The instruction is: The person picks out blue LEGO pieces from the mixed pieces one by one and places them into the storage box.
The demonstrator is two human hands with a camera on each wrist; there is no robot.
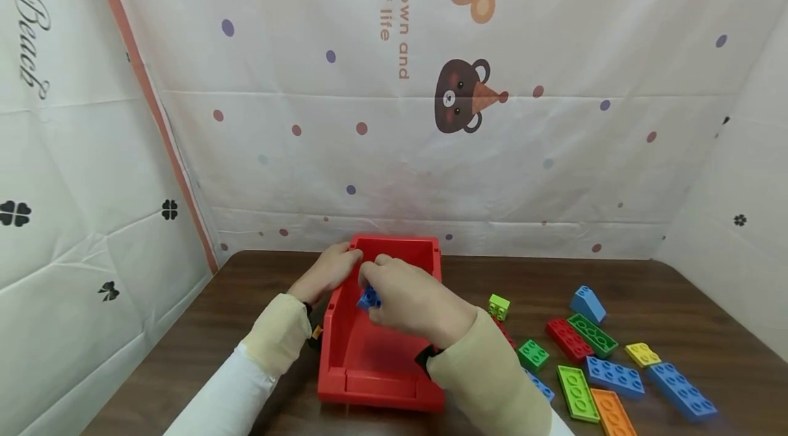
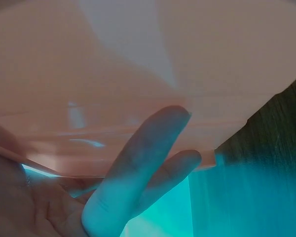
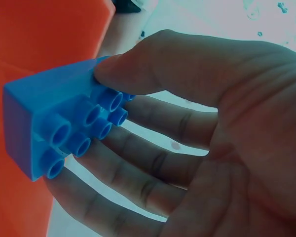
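Note:
In the head view a red plastic bin (image 1: pixel 382 398) stands on the dark wooden table. My right hand (image 1: pixel 409 292) is over the bin's interior and pinches a blue toy building brick (image 1: pixel 369 298). The right wrist view shows the brick (image 3: pixel 54 89) tilted, its two rows of studs facing the fingers, with the thumb along one long side. At the bin's left rim, near its far end, my left hand (image 1: pixel 335 267) grips the edge. In the left wrist view, two fingers (image 2: pixel 143 153) lie by the bin's pale-looking wall (image 2: pixel 54 64); part of the hand is cut off.
Right of the bin lie several loose bricks, among them a red brick (image 1: pixel 569 339), a dark green brick (image 1: pixel 592 335), a lime brick (image 1: pixel 578 393), an orange brick (image 1: pixel 613 414) and a blue wedge (image 1: pixel 589 304). A printed cloth (image 1: pixel 295 169) hangs behind the table.

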